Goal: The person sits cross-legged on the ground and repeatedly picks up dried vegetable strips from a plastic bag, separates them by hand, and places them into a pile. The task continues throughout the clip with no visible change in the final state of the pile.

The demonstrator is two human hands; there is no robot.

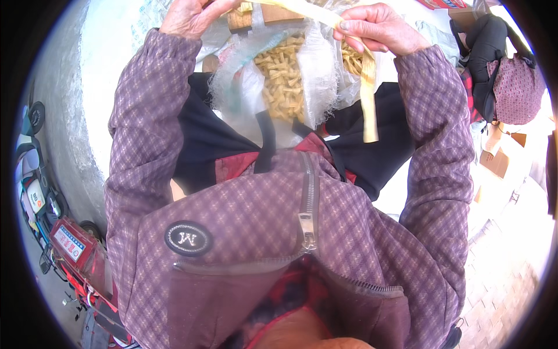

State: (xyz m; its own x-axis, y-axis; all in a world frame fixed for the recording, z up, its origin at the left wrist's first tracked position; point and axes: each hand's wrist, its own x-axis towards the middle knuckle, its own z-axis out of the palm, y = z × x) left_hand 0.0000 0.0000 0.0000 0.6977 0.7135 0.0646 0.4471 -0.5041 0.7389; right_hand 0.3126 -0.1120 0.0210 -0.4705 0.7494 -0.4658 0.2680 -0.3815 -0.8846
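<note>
A long, flat, pale yellow strip (368, 99) stretches between my hands at the top of the view. My left hand (192, 18), partly cut off by the upper edge, is closed on one end of it. With thumb and fingers my right hand (381, 29) pinches it farther along, and the loose end hangs down over my dark trouser leg. Below and between the hands, an open translucent plastic sack (317, 75) holds many small pale yellow pieces (282, 81), which look like short knotted or folded bits.
A wooden block (240, 21) lies behind the sack. Another person (511, 81) sits at the right, near cardboard pieces (495, 161). Parked scooters (38, 192) and a red vehicle (81, 256) stand at the left beyond a pale concrete surface (75, 110).
</note>
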